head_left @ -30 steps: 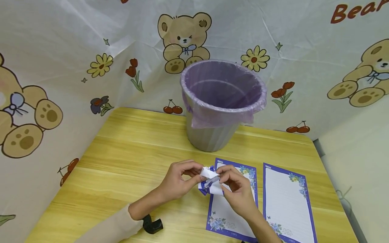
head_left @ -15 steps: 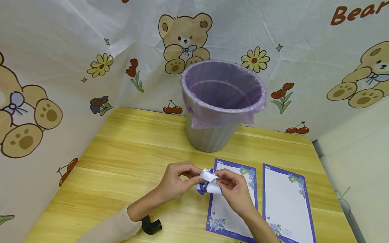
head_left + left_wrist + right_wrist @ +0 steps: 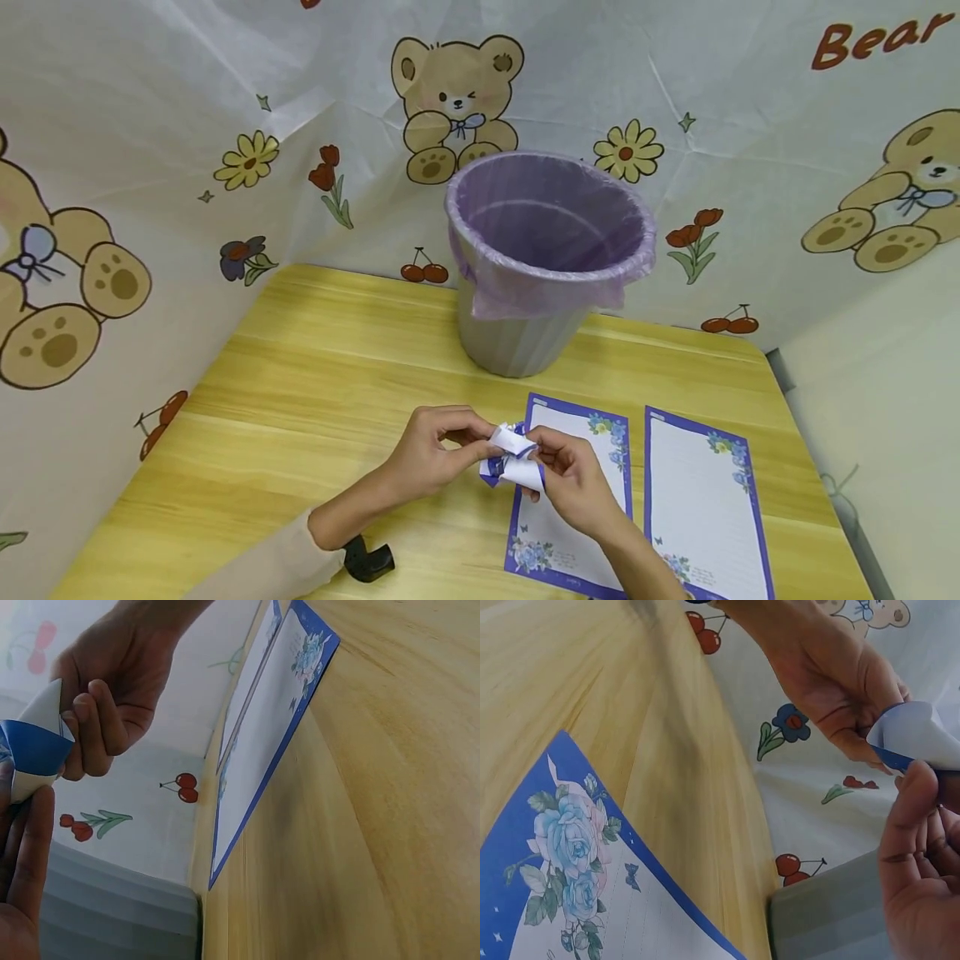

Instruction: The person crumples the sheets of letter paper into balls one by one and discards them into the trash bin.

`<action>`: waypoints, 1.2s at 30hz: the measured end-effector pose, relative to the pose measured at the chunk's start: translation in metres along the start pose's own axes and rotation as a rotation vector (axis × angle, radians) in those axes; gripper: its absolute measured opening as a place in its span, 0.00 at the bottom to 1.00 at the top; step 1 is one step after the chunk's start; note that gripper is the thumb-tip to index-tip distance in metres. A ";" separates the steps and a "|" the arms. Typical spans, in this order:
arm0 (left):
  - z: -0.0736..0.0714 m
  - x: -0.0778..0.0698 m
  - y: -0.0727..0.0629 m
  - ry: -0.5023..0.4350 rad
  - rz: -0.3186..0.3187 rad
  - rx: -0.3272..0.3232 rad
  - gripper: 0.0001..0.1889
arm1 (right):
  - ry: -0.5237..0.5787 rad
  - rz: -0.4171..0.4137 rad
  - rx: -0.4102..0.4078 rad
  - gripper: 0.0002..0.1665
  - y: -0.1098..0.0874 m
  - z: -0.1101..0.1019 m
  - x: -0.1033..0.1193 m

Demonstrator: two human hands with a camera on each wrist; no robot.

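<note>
A folded, crumpled sheet of letter paper (image 3: pixel 519 472), white with blue-purple edges, is held between both hands above the table. The left hand (image 3: pixel 442 446) pinches its left side between thumb and fingers. From the right, the right hand (image 3: pixel 577 479) grips the other side with thumb and curled fingers. In the left wrist view, a blue band crosses the folded paper (image 3: pixel 37 746). Seen from the right wrist, a white curled flap of the paper (image 3: pixel 919 735) rises between the hands. Beneath lies a flat sheet of letter paper (image 3: pixel 555 533) with a floral border, partly covered by the right hand.
A second flat floral sheet (image 3: pixel 705 500) lies to the right. A grey bin (image 3: pixel 517 342) with a purple liner (image 3: pixel 551 292) stands at the back of the wooden table (image 3: pixel 322 358). A black curved object (image 3: pixel 369 562) shows by the left forearm. A bear-printed cloth (image 3: pixel 337 75) hangs behind.
The right fingers, more spread over the paper a second ago, have drawn in on its right side. The held paper has shifted slightly down and left, its upper flap pressed lower.
</note>
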State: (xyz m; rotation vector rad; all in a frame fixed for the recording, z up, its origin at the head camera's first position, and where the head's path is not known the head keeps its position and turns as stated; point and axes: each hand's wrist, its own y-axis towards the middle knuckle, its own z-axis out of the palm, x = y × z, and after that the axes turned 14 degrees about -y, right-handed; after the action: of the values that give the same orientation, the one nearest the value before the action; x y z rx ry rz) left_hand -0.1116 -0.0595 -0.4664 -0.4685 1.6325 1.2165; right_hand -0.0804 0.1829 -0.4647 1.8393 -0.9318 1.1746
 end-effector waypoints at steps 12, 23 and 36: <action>0.000 -0.011 0.007 0.008 -0.057 0.100 0.26 | -0.054 -0.025 -0.088 0.10 0.003 -0.011 0.005; 0.004 -0.010 0.006 0.058 -0.117 0.009 0.16 | -0.088 0.004 -0.053 0.07 0.004 -0.007 0.006; -0.002 -0.013 0.010 -0.006 -0.169 -0.030 0.09 | -0.066 -0.074 -0.069 0.11 -0.006 -0.006 0.001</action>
State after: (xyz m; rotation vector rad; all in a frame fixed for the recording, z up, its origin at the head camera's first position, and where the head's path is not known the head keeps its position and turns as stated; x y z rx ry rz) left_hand -0.1146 -0.0607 -0.4504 -0.6080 1.5384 1.1163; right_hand -0.0778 0.1909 -0.4635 1.8504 -0.9213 1.0303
